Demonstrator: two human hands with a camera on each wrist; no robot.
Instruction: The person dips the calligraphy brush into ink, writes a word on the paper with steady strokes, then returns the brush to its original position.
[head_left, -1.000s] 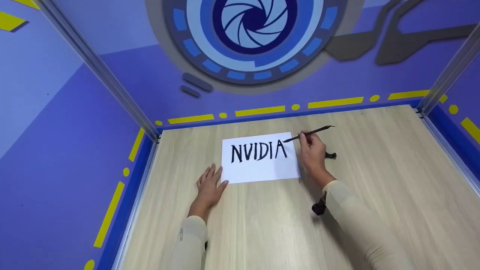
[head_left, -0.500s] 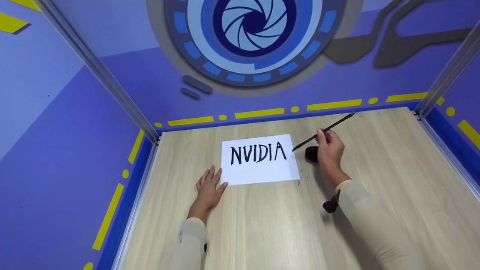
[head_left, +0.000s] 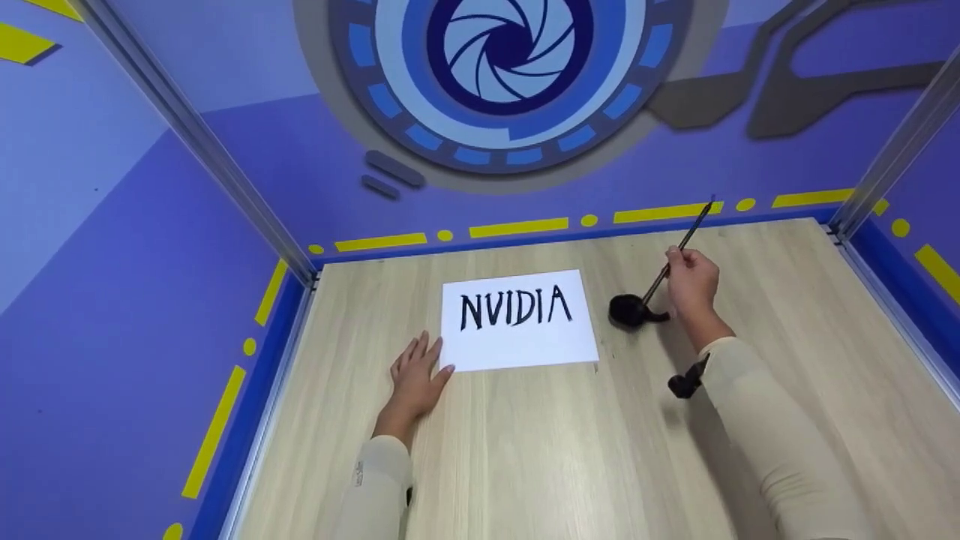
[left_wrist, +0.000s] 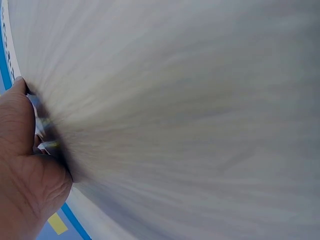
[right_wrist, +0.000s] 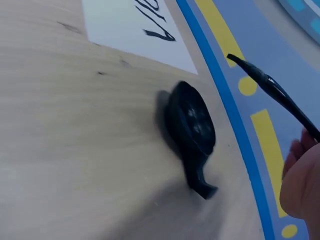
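Note:
White paper (head_left: pixel 517 351) with "NVIDIA" in black brush letters lies on the wooden table. At its lower left edge my left hand (head_left: pixel 418 381) rests with spread fingers, the thumb and fingertips touching the paper's edge. My right hand (head_left: pixel 694 283) pinches a thin dark writing brush (head_left: pixel 700 223) between thumb and fingers, right of the paper. The brush slants down to the left, and its black tip (right_wrist: pixel 242 64) hangs above a small black ink dish (head_left: pixel 627 311) with a curved handle. The left wrist view shows part of the left hand (left_wrist: pixel 30 175) against the table.
Blue-purple printed panels with yellow marks stand behind the table (head_left: pixel 517 450) and at both sides. A metal post (head_left: pixel 202 142) rises at the left corner. Small dark marks (right_wrist: pixel 101 73) lie on the wood between paper and dish. A black wrist device (head_left: pixel 684 384) hangs under the right sleeve.
My right hand has moved right, carrying the brush away from the final "A" to the ink dish. The brush has swung steeper, and the dish is uncovered. My left hand has stayed in place.

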